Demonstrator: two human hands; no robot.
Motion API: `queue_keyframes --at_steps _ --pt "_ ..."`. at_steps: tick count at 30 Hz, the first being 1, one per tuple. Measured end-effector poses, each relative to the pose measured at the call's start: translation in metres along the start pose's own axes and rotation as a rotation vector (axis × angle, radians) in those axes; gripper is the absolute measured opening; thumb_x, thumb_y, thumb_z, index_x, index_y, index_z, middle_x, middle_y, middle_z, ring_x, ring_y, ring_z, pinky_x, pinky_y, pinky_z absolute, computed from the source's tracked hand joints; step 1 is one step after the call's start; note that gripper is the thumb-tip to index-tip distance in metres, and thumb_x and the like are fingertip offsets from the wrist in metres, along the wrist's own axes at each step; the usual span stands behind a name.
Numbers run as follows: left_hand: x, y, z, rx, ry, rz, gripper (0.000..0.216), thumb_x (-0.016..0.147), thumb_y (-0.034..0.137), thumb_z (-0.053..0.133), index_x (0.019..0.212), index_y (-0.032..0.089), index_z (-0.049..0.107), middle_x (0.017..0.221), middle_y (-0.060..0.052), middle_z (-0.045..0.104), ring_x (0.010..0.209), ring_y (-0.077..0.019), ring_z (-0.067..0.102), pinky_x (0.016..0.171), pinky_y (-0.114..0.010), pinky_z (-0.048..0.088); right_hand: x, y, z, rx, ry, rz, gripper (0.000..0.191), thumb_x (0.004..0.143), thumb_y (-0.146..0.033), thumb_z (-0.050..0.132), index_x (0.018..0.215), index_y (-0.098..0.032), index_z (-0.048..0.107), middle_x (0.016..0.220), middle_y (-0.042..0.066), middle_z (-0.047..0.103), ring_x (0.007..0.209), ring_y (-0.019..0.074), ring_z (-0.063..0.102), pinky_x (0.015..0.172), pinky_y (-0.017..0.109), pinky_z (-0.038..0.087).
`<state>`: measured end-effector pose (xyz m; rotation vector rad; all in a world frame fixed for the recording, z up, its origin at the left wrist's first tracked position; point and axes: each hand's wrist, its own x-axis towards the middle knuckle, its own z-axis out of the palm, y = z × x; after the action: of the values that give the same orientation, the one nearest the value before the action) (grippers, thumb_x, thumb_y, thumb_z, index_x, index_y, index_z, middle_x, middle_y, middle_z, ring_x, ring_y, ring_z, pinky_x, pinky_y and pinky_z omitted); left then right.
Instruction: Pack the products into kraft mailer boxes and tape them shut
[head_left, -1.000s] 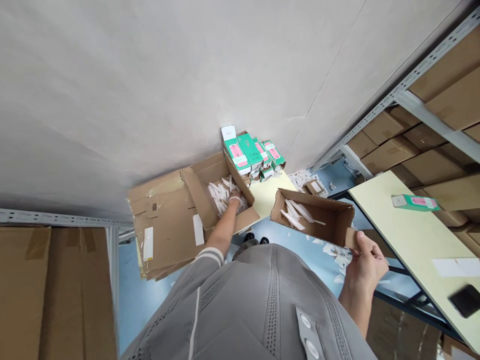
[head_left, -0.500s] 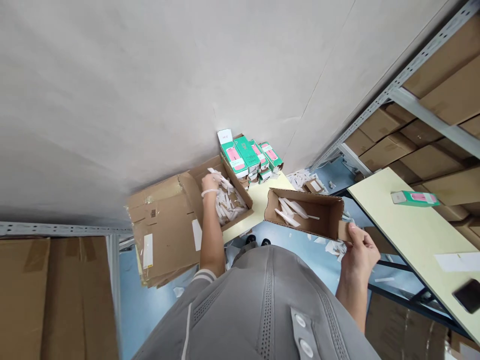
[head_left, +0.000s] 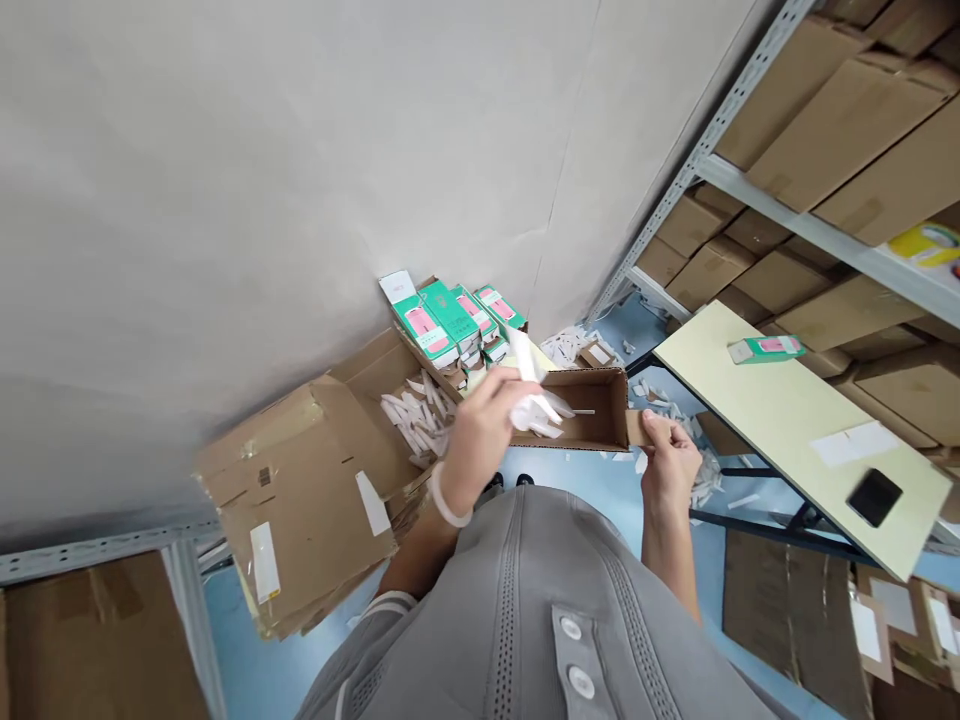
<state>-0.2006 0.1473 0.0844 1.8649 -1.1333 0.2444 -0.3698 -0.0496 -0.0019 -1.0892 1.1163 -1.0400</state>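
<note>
My left hand [head_left: 484, 430] is closed on a bunch of white packets [head_left: 534, 400] and holds them over the near end of a small brown cardboard box [head_left: 600, 395]. My right hand [head_left: 670, 455] grips that box by its right end flap and keeps it in the air. A few white packets lie inside the small box. To the left, a larger open cardboard box [head_left: 360, 375] holds several more white packets [head_left: 415, 420].
Green and pink product boxes [head_left: 442, 320] are stacked by the wall. A pale yellow table [head_left: 787, 420] at right carries a green box [head_left: 765, 349], a white paper and a black phone [head_left: 874, 496]. Metal shelving [head_left: 795, 215] holds brown cartons. White scraps litter the blue floor.
My left hand has come out of the large box with white packets and moved right over the small box. The view has swung left and the small box has moved closer in.
</note>
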Motion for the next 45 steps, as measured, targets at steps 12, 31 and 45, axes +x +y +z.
queue_keyframes --at_steps 12,31,45 --pt "0.006 -0.001 0.065 0.261 -0.843 0.355 0.041 0.092 0.002 0.039 0.119 0.025 0.060 0.108 -0.004 0.057 0.085 -0.0140 0.060 0.067 -0.022 0.044 -0.019 -0.001 -0.017 0.013 0.079 0.054 0.038 0.055 -0.045 0.086 0.072 -0.015 0.070 0.070 0.000 0.062 0.064 0.0110 0.051 0.057 0.023 0.041" --pt "0.006 0.009 0.120 0.003 -0.869 0.423 0.048 0.096 0.010 0.037 0.140 0.027 0.044 0.115 -0.004 0.057 0.091 -0.0147 0.065 0.069 -0.022 0.051 -0.053 -0.003 -0.074 -0.054 0.385 0.052 0.042 0.056 -0.051 0.084 0.070 -0.015 0.068 0.070 0.001 0.062 0.064 0.0123 0.051 0.058 0.024 0.039" --pt "0.005 0.079 0.173 -0.251 -0.856 0.765 0.042 0.096 0.023 0.047 0.138 0.031 0.047 0.134 -0.006 0.054 0.133 -0.0218 0.045 0.116 -0.051 0.032 -0.031 0.002 -0.123 0.052 0.450 0.122 0.041 0.056 -0.049 0.084 0.072 -0.015 0.068 0.069 0.001 0.063 0.062 0.0113 0.052 0.056 0.023 0.041"
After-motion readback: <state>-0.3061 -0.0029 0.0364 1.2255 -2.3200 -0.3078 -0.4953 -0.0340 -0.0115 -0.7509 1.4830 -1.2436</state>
